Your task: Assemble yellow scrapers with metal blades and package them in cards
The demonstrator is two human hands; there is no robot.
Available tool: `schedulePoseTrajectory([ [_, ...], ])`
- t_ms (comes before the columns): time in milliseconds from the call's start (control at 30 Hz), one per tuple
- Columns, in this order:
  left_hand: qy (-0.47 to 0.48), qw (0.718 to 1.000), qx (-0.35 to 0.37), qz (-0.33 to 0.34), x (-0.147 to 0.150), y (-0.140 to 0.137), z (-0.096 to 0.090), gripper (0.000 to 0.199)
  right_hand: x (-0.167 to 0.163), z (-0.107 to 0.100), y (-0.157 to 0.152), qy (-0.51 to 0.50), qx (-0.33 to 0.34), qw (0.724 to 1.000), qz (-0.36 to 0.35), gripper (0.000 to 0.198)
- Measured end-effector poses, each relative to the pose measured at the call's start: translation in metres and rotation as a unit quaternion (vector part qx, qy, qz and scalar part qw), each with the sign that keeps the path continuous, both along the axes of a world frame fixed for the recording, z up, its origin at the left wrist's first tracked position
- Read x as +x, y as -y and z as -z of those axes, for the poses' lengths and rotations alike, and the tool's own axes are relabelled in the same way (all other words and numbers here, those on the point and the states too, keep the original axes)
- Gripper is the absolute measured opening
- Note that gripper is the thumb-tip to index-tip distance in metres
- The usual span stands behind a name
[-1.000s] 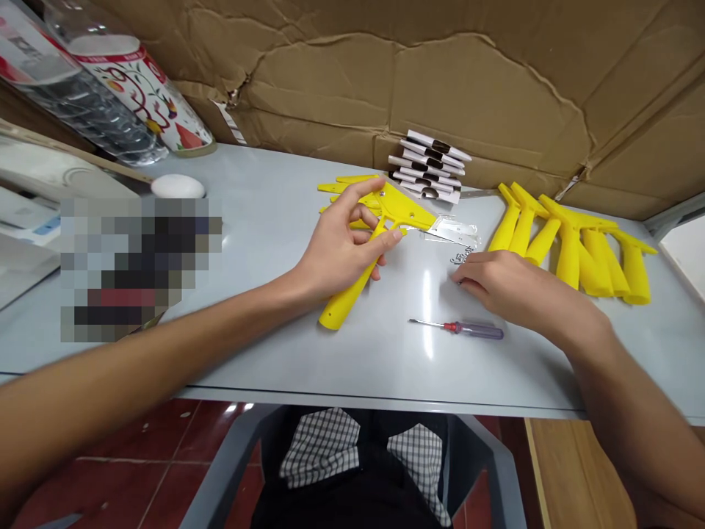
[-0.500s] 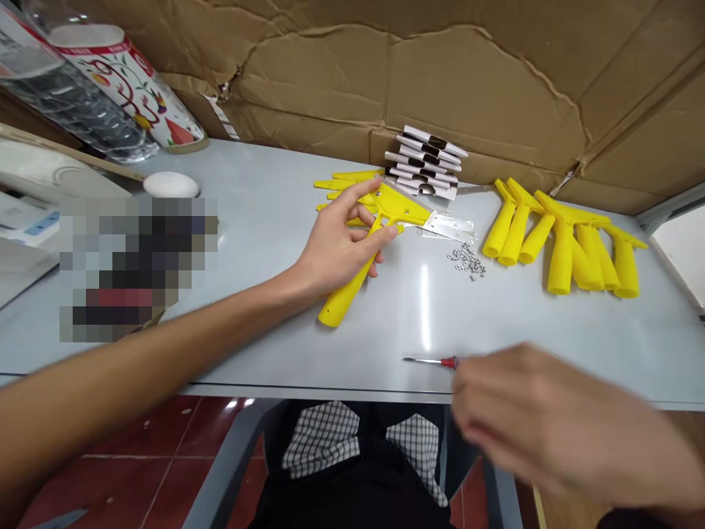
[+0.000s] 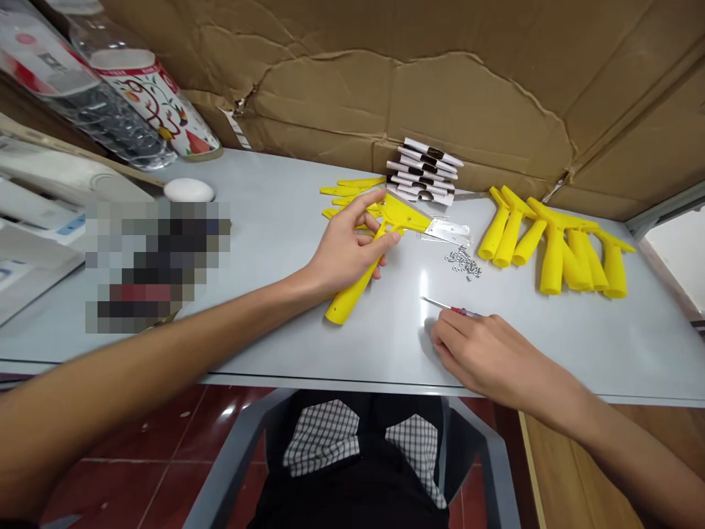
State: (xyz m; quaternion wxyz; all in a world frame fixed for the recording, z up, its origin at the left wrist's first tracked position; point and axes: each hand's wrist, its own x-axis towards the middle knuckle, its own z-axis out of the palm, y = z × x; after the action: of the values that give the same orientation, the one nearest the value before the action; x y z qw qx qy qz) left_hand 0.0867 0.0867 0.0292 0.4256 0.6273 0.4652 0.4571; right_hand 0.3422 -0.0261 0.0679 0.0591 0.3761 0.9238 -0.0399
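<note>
Here, my left hand (image 3: 346, 253) grips the yellow scraper (image 3: 406, 214), which runs between thumb and fingers. My right hand (image 3: 480, 351) curls round the screwdriver (image 3: 457, 310), its tip jutting left past my knuckles.

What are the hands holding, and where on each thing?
The left hand holds a yellow tool at the handle's top; the right hand holds a screwdriver by its handle.

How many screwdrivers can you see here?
1 screwdriver, gripped in the right hand, on the near side of the small metal parts; the hand partly covers it. The pixelated patch at left could hide others.
</note>
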Motion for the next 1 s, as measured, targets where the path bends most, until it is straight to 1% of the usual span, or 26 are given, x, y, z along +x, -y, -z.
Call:
schedulePoseTrajectory([
  [100, -0.007, 1.0, 0.01, -0.002, 0.0, 0.002, -0.002, 0.065, -0.008, -0.003, -0.02, 0.0, -0.062, 0.998, 0.026, 0.018],
  [200, 0.007, 1.0, -0.002, 0.004, 0.001, 0.005, -0.004, 0.067, -0.01, -0.004, -0.044, -0.059, -0.127, 0.989, 0.042, 0.015],
  [300, -0.008, 1.0, -0.014, -0.005, 0.001, 0.006, -0.006, 0.068, -0.006, -0.005, -0.067, -0.131, -0.172, 0.976, 0.025, 0.01],
  [400, -0.054, 0.998, 0.005, -0.019, -0.002, 0.006, -0.007, 0.062, -0.003, -0.011, -0.086, -0.18, -0.204, 0.962, 0.014, 0.005],
  [500, -0.128, 0.991, 0.048, -0.013, -0.005, 0.005, -0.011, 0.043, -0.003, -0.021, -0.1, -0.234, -0.18, 0.955, 0.043, 0.006],
  [567, -0.18, 0.98, 0.081, 0.003, -0.006, 0.006, -0.015, 0.028, -0.004, -0.024, -0.105, -0.295, -0.149, 0.941, 0.077, 0.01],
  [600, -0.202, 0.975, 0.093, 0.013, -0.006, 0.007, -0.017, 0.025, -0.004, -0.023, -0.107, -0.328, -0.136, 0.93, 0.095, 0.011],
  [700, -0.244, 0.963, 0.114, 0.034, -0.004, 0.013, -0.021, 0.024, -0.005, -0.013, -0.107, -0.406, -0.115, 0.897, 0.136, 0.015],
  [767, -0.256, 0.958, 0.12, 0.041, -0.002, 0.017, -0.021, 0.025, -0.007, -0.003, -0.106, -0.424, -0.115, 0.886, 0.148, 0.016],
  [867, -0.259, 0.957, 0.123, 0.044, 0.001, 0.022, -0.02, 0.024, -0.01, 0.008, -0.104, -0.427, -0.1, 0.886, 0.153, 0.016],
  [1000, -0.259, 0.956, 0.133, 0.047, 0.002, 0.023, -0.02, 0.018, -0.016, 0.013, -0.103, -0.428, -0.063, 0.888, 0.156, 0.013],
])
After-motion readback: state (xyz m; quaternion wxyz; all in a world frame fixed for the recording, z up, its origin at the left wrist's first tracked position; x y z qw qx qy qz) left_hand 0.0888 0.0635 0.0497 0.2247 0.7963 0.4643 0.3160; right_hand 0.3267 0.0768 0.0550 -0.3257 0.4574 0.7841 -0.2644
